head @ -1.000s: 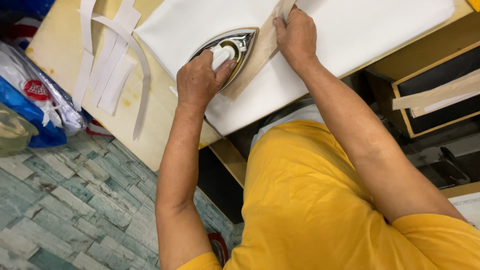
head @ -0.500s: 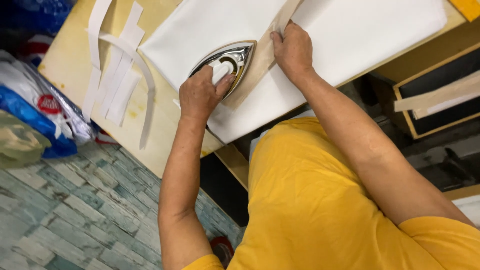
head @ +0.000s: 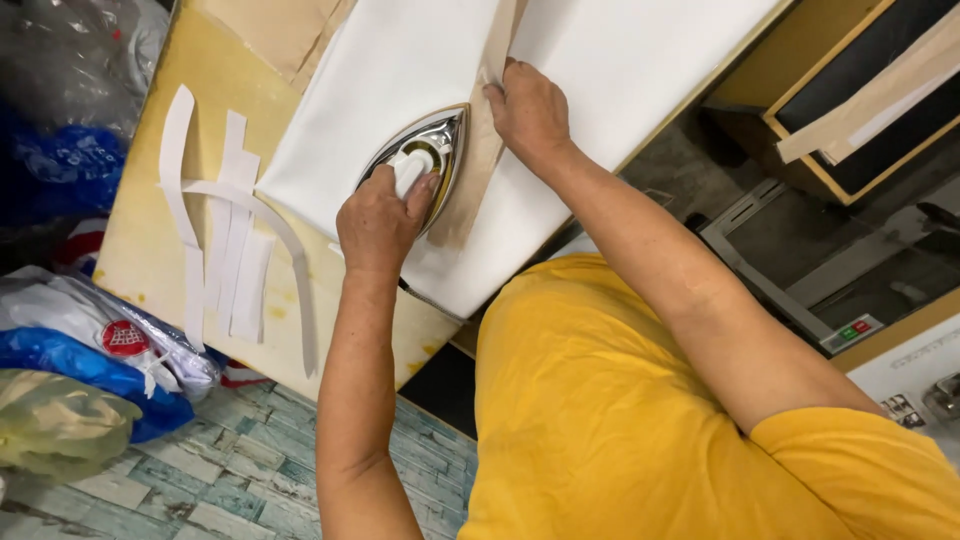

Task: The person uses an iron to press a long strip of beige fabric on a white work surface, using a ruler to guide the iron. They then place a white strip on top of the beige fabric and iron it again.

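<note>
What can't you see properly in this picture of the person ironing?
Head view only:
- Iron handle: mostly wrapped by the left hand.
- Tan strip: its top end is cut off by the picture's edge; the right hand covers part.
- Bags on the floor: contents hidden by crumpled plastic.
- Small panel buttons: too tiny.

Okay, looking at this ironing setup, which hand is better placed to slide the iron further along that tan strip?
Left. The left hand already grips the handle of the iron, which sits beside the tan strip. The right hand is pressed flat on the strip, so it looks busy holding it down.
</note>
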